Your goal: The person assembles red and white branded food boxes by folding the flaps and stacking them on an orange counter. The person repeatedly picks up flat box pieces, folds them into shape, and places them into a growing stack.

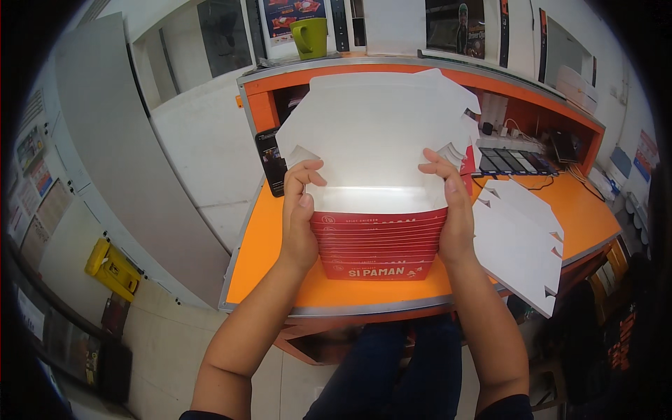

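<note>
A stack of red-sided cartons [378, 241] on the orange desk [266, 259] was clasped by the left hand [299, 217] and right hand [451, 210], fingers curled over the top carton's edges.

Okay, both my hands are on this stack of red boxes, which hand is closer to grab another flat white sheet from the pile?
Probably the right hand. It grips the right side of the red boxes, and the pile of flat white sheets lies just beside it on the orange counter. The left hand is on the far side.
</note>
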Tool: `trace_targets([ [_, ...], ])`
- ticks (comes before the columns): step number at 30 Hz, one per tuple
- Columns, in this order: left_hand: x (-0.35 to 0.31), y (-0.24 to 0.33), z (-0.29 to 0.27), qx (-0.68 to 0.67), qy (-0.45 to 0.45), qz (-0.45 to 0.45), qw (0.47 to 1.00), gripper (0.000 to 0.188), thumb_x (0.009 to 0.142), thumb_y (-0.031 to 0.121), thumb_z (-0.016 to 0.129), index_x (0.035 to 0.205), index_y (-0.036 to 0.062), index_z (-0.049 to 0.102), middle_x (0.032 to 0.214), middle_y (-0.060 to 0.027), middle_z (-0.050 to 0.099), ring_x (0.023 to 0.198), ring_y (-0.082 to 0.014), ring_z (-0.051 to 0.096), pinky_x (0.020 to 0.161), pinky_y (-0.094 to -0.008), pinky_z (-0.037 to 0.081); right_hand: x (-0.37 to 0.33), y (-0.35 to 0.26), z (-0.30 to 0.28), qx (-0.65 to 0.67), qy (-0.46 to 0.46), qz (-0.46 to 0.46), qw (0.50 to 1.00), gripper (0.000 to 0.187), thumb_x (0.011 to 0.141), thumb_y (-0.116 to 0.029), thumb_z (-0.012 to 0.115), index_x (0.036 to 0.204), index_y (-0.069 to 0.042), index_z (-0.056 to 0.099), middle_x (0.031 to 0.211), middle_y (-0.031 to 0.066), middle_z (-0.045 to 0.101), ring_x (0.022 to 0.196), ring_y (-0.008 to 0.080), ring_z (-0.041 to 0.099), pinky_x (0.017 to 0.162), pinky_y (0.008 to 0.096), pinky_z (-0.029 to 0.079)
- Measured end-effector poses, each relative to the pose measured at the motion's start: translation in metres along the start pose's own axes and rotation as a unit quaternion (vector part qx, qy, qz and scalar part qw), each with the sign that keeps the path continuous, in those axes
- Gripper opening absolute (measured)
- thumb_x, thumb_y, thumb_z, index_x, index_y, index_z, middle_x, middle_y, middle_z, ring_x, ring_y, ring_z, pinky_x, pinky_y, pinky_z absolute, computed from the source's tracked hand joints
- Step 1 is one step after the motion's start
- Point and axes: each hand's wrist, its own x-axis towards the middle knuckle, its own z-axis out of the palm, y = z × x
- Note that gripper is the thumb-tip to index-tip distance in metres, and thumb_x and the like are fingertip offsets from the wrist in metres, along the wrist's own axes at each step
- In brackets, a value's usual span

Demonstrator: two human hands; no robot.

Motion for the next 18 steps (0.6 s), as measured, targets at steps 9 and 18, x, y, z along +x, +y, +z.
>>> trace_targets([
  [9, -0.007, 0.002, -0.012, -0.015, 0.036, 0.018, 0.999, 0.041, 0.103, 0.048, 0.044, 0.103, 0.0078, 0.049, 0.137, -0.0147, 0.050, 0.129, -0.0247, 0.045, 0.118, -0.0406, 0.028, 0.049, 0.019, -0.076, -0.156, 0.063, -0.025, 0.985, 0.036, 0.108, -0.018, 0.058, 0.143, -0.007, 0.062, 0.152, 0.0229, 0.056, 0.142, 0.0363, 0.055, 0.115, 0.0431, 0.046],
  [18, -0.003, 0.007, -0.044, 0.012, 0.071, 0.017, 0.997, 0.032, 0.100, 0.040, 0.047, 0.094, 0.0090, 0.045, 0.129, -0.0132, 0.054, 0.122, -0.0208, 0.046, 0.115, -0.0383, 0.031, 0.073, 0.048, -0.098, -0.365, -0.034, -0.009, 0.930, 0.026, 0.094, -0.010, 0.077, 0.116, -0.005, 0.065, 0.129, 0.0187, 0.062, 0.125, 0.0396, 0.061, 0.104, 0.0458, 0.051],
])
